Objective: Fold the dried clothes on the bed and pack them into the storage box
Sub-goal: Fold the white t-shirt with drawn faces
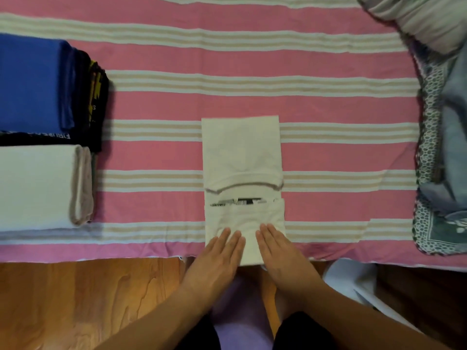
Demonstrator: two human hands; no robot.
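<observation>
A white T-shirt (242,152) lies folded into a narrow strip in the middle of the pink striped bed (156,102), its collar and a bit of black print showing halfway down. My left hand (216,258) and my right hand (282,256) lie flat side by side on its near end at the bed's edge, fingers straight, palms down. At the left stand folded clothes: a blue piece (32,84) on black ones (97,102), and a white folded piece (38,188) in front of them.
A heap of unfolded clothes (444,147), patterned green and pale blue, lies at the right edge with a grey bundle (424,18) behind it. Below the bed is wooden floor (75,299). A white object (353,279) sits on the floor at the right.
</observation>
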